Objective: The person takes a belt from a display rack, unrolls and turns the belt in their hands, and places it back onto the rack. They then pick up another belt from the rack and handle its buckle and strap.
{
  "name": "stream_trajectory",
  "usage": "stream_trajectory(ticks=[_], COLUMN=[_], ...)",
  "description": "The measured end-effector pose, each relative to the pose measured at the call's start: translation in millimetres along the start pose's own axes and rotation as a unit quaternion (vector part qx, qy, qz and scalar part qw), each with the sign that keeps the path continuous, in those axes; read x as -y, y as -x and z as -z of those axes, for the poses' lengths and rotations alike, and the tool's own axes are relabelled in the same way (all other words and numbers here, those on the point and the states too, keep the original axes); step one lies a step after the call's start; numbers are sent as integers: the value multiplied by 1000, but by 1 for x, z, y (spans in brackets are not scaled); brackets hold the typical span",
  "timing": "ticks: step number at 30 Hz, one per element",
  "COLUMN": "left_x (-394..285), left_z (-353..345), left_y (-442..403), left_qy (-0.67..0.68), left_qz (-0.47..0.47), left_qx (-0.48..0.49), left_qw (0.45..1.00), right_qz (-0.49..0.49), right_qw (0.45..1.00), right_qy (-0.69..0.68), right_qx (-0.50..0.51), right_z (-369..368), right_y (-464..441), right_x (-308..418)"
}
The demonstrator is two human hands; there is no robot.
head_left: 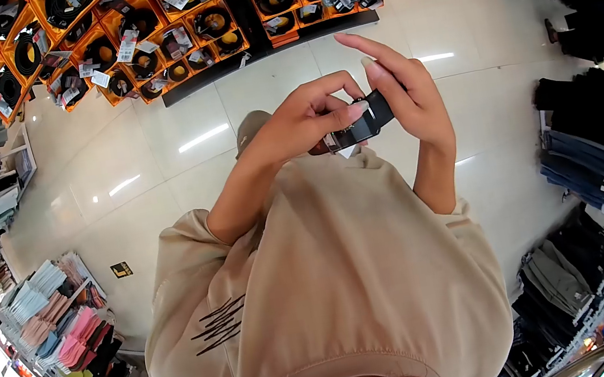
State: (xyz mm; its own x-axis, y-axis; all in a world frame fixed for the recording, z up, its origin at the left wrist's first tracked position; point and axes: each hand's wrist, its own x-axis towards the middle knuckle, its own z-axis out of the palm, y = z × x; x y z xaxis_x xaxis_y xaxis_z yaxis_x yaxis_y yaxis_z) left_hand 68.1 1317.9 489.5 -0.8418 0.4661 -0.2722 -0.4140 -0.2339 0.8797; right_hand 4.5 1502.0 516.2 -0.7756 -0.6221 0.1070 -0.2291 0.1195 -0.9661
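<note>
A black belt with a dark metal buckle is held up in front of my chest, coiled or folded short. My left hand is closed on it, the thumb pressed across the buckle area. Beside the belt's right end is my right hand, with its index finger and thumb stretched out and apart. The belt's end touches or lies just behind that hand; its lower fingers are hidden. A small white tag shows below the belt.
Ahead stands a rack of orange compartments with rolled black belts and price tags. Folded clothes fill shelves on the left. Dark trousers and jeans are stacked on the right. Shiny pale floor tiles lie between.
</note>
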Motion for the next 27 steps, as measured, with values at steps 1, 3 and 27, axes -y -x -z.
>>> stream_trajectory(ticks=[1,3,27], left_x=[0,-5,-12], left_z=[2,2,50], left_y=[1,2,125], left_qy=[-5,-6,103], left_qz=[-12,-3,-82], left_qx=[13,-2,-34], left_qw=[1000,1000,991], right_qz=[-12,-44,-86], right_qw=[1000,999,993], right_qy=[4,16,-56], right_qx=[-2,-6,-59], right_z=[-1,-5,-133], right_y=[0,1,-22], right_x=[3,7,69])
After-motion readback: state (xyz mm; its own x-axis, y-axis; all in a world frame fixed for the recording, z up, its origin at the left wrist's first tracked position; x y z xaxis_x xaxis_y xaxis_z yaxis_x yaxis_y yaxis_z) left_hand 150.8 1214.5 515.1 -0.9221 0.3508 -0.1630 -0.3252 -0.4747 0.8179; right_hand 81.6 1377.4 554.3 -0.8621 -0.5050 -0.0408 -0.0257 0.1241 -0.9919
